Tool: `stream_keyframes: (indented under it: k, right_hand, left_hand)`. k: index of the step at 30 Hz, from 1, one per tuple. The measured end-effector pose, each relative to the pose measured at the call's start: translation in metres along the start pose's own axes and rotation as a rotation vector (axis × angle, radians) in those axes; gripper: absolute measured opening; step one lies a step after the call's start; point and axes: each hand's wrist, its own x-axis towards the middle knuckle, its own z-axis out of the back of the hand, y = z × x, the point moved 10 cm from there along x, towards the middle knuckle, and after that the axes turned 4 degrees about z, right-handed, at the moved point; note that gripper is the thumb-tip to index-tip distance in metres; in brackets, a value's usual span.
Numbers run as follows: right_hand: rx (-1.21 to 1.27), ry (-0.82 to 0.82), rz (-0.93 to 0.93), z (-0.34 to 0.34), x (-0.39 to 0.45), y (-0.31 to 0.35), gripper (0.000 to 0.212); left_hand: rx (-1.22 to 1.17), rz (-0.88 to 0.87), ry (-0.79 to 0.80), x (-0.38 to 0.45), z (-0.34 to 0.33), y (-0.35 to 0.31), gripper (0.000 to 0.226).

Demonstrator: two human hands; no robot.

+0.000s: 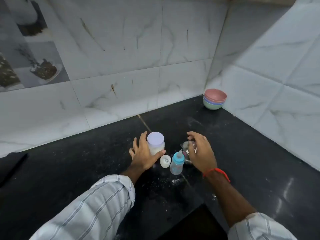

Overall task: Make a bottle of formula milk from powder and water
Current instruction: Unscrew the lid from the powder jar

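Blue-collared clear baby bottle (176, 163), upright between both hands.

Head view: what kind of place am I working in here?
Most likely a home kitchen corner: a black stone countertop meets marble-look wall tiles, with stacked pastel bowls in the corner and a baby bottle beside a lidded powder jar.
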Motion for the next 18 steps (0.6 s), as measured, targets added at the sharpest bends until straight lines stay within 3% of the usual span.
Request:
stream_keyframes:
  k: [3,8,13,18]
  right_hand:
    - [0.074,-0.055,-0.009,0.011,0.006,-0.018,0.037]
    - [0.171,0.009,-0.012,0.02,0.016,-0.039,0.04]
    - [0.327,0.029,0.069,0.025,0.031,-0.019,0.042]
    - [0.353,0.268,0.166,-0.011,0.034,0.046,0.057]
  left_hand:
    - [-0.079,0.123,0.0,0.012,-0.018,0.011,0.116]
    - [-0.193,0.244,-0.103,0.025,-0.03,0.025,0.096]
    - [-0.307,0.202,-0.344,0.008,0.001,0.018,0.09]
    - [-0.288,-0.012,-0.559,-0.042,0.054,-0.024,0.085]
